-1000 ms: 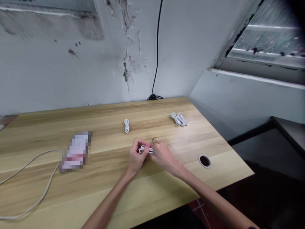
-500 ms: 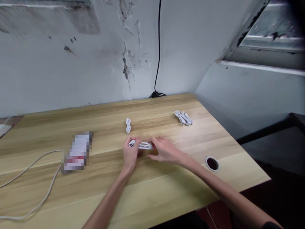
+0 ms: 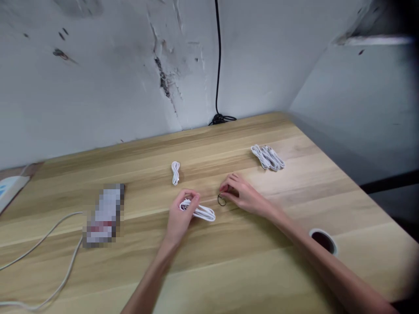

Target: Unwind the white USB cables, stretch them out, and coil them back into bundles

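My left hand [image 3: 180,216] is closed round the left part of a coiled white cable [image 3: 204,212], whose looped end sticks out to the right of my thumb. My right hand [image 3: 240,194] pinches a thin black tie [image 3: 221,200] between thumb and fingertips. The tie curves into a loop below the fingers, apart from the cable. Behind my left hand lies a small white cable bundle [image 3: 176,172]. Farther back on the right are more coiled white cables [image 3: 268,158], lying side by side.
A pixelated oblong object [image 3: 104,213] lies left on the wooden table [image 3: 229,270], near a long white cord [image 3: 65,279]. A round cable hole [image 3: 323,242] sits by my right forearm. A black cable [image 3: 218,65] hangs down the wall to a tangle at the table's back edge.
My right hand has moved away from the coil to the right, and the black tie now shows in its fingers. My left hand still holds the coil. The view has shifted.
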Action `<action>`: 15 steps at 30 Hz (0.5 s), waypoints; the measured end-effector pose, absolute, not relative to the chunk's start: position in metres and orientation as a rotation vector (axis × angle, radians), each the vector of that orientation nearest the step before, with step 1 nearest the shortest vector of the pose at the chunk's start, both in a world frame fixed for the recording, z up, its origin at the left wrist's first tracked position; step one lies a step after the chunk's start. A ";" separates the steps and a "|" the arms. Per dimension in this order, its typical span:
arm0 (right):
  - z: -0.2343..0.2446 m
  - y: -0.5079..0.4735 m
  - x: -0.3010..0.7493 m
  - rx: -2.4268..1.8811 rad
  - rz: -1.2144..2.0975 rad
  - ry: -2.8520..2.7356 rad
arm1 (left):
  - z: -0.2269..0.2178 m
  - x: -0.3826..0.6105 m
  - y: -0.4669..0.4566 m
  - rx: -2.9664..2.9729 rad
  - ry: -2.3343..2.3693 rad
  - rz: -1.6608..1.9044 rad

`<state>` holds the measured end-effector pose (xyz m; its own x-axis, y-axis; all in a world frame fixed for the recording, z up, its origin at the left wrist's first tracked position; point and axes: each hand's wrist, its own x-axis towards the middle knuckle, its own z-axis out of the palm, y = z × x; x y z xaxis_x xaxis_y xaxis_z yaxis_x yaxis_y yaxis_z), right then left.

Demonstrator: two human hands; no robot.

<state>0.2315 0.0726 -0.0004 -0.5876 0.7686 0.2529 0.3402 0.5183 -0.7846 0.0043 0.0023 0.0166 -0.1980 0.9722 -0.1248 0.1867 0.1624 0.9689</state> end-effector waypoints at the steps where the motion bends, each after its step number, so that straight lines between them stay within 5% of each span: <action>1: -0.001 0.073 0.231 -0.898 0.898 -2.200 | 0.019 0.004 0.002 1.187 1.557 1.087; 15: -0.002 0.057 0.200 -0.931 1.007 -1.719 | 0.026 0.007 0.004 1.177 1.408 0.901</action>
<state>0.1997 0.0572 -0.0018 -0.3035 0.8959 0.3243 0.1552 0.3823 -0.9109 0.0067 0.0045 0.0257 0.0265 0.9696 -0.2431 0.1854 0.2342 0.9543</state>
